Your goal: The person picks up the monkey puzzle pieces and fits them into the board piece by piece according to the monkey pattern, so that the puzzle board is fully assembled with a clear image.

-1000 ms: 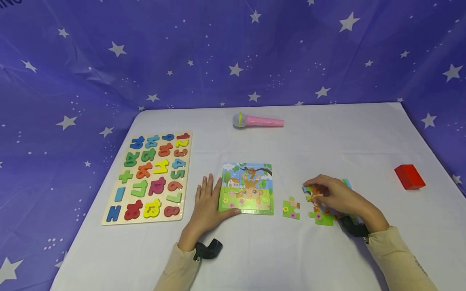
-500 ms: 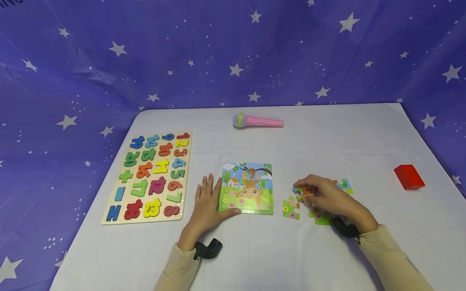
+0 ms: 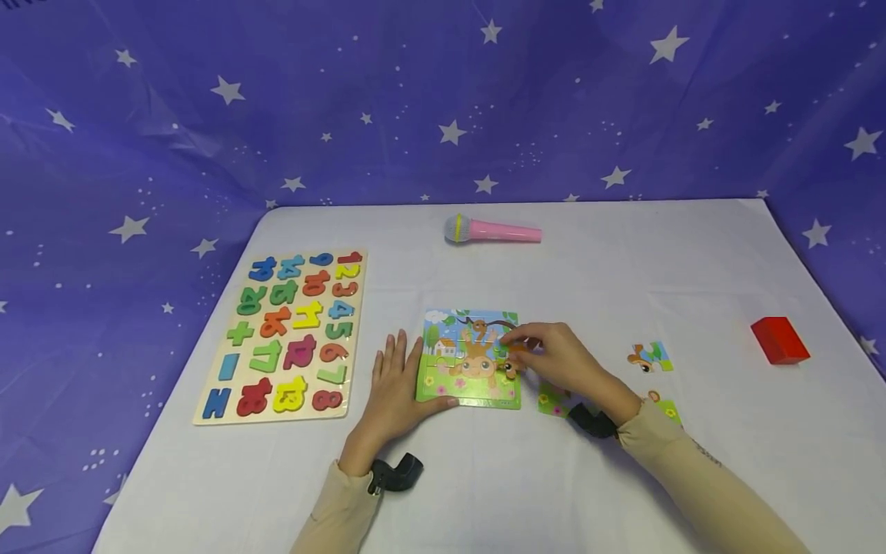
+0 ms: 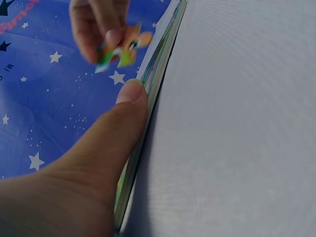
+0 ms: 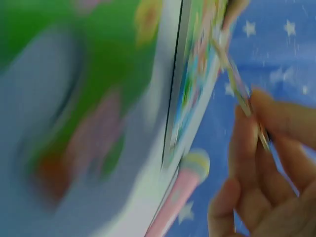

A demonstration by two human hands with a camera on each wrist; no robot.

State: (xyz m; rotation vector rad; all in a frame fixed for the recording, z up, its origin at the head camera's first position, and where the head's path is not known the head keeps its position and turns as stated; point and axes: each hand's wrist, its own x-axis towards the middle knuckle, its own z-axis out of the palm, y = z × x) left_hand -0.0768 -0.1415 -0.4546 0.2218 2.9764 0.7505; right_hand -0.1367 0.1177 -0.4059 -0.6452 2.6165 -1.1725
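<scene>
A square monkey jigsaw puzzle [image 3: 440,389] lies in the middle of the white table. My left hand [image 3: 394,394] rests at its lower left corner, fingers straight and thumb along the near edge; the left wrist view shows the thumb [image 4: 111,131] against the board's side. Over the puzzle's right part, my right hand [image 3: 564,360] pinches a loose jigsaw piece [image 3: 513,368] between thumb and fingers. In the left wrist view this piece [image 4: 131,45] shows orange, green and an eye. Seen from the right wrist, the piece [image 5: 236,81] is tilted nearly edge-on.
Loose jigsaw pieces lie to the right: one [image 3: 657,356] farther back, another [image 3: 670,410] partly behind the right forearm, a third [image 3: 550,402] under the right hand. A number board [image 3: 354,338] lies left, a pink toy microphone [image 3: 504,231] at the back, a red block [image 3: 780,340] far right.
My right hand has carried the jigsaw piece leftward from the loose pieces to over the puzzle's right part. My left hand has stayed in place.
</scene>
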